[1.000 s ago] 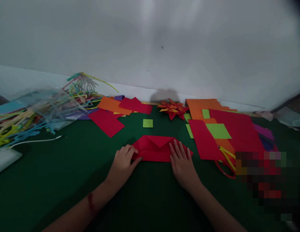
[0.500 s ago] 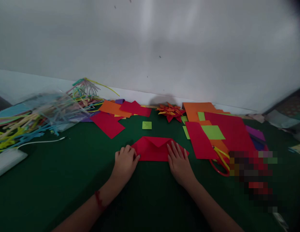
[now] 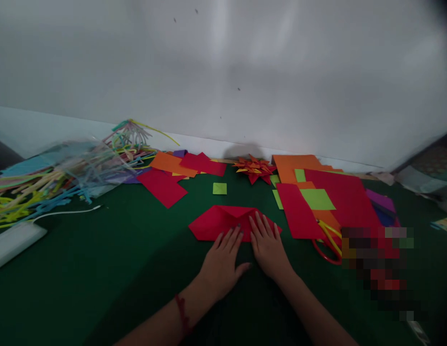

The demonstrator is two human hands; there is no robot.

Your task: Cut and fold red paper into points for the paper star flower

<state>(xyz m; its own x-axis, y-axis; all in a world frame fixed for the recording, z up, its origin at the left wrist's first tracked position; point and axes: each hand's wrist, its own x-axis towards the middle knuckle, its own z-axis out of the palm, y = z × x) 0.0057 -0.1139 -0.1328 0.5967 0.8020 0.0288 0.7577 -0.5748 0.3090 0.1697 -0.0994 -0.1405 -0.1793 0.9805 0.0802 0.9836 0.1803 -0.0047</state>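
A folded red paper (image 3: 214,222) lies on the green table (image 3: 101,269) in front of me, with two flaps meeting in a V at its top. My left hand (image 3: 223,262) rests flat on its lower middle, fingers stretched out and apart. My right hand (image 3: 268,245) lies flat beside it on the paper's right part, fingers also extended. The two hands almost touch. Neither hand holds anything.
Loose red, orange and green paper sheets (image 3: 317,197) spread to the right, with red-handled scissors (image 3: 327,240) on them. A folded red-orange paper star (image 3: 255,167) and a small green square (image 3: 219,188) lie behind. A pile of coloured strips (image 3: 57,178) fills the left.
My left hand has slid right from the paper's left corner to its middle and opened flat. The right hand has stayed in place.
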